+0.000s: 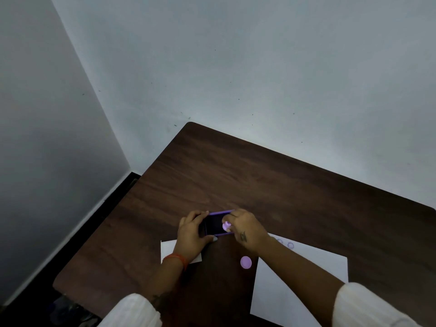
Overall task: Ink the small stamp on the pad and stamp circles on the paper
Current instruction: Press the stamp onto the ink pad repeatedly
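A purple-framed ink pad (215,224) with a dark inked face lies on the brown table. My left hand (192,234) grips its left end, thumb on the near edge and fingers on the far edge. My right hand (244,228) holds a small lilac stamp (226,225) pressed down on the pad's right part. A white paper (304,282) lies to the right under my right forearm. Two faint purple circles (290,245) show near its far edge.
A round lilac disc (245,262), like a cap or a larger stamp, lies on the table between the two sheets. A smaller white sheet (168,249) sits under my left wrist. The table (236,180) meets the wall at the back; its left edge drops to the floor.
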### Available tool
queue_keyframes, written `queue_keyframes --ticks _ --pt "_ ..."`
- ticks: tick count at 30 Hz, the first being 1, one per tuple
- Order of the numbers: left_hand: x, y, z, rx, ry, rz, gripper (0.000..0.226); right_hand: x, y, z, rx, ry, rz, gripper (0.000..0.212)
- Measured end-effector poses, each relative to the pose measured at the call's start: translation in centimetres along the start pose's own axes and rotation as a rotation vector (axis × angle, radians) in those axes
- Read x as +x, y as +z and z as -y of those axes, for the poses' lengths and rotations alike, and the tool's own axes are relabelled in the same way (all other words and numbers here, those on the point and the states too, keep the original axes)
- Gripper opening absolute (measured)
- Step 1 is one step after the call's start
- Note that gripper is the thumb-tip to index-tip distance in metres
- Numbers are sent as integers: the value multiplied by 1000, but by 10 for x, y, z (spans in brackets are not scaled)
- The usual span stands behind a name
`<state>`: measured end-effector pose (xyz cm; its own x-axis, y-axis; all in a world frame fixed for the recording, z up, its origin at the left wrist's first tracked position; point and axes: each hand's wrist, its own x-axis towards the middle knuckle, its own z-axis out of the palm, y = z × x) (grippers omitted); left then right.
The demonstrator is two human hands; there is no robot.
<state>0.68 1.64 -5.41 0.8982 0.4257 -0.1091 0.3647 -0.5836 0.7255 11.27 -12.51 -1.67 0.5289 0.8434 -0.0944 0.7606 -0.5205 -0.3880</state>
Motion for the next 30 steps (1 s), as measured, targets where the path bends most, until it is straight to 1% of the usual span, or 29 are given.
queue_keyframes --ticks 2,3,6,7,9,11,13,18,20,24,26,30 --pt "0 0 -1 3 -3 5 76 0 -3 0 14 -10 14 22" --pt "0 0 -2 4 -6 5 76 2 -4 1 50 21 3 21" --pt "0 -1 -2 4 -7 2 76 8 -16 4 297 190 -34 14" --pt "0 -1 -2 7 -5 3 76 10 -19 3 324 211 -57 14" --pt "-1 0 -1 10 -6 3 76 12 -19 2 232 194 -63 17" --pt "-1 0 0 9 -10 -1 76 12 -11 3 55 132 -13 18" --pt "0 1 1 6 -8 -5 77 12 -3 3 -21 98 -13 20" --pt "1 1 2 7 -4 -1 76 22 -6 2 3 160 -60 15" --pt "1 1 2 8 2 -6 76 21 -4 2 -6 156 -70 14" --pt "2 1 2 14 2 -2 76 20 -1 -5 -126 -11 27 18" --pt "1 1 2 14 3 -1 76 22 -4 -9 -118 -38 51 16" --pt "0 1 1 20 -3 4 76 16 1 -2 -19 84 -64 16"
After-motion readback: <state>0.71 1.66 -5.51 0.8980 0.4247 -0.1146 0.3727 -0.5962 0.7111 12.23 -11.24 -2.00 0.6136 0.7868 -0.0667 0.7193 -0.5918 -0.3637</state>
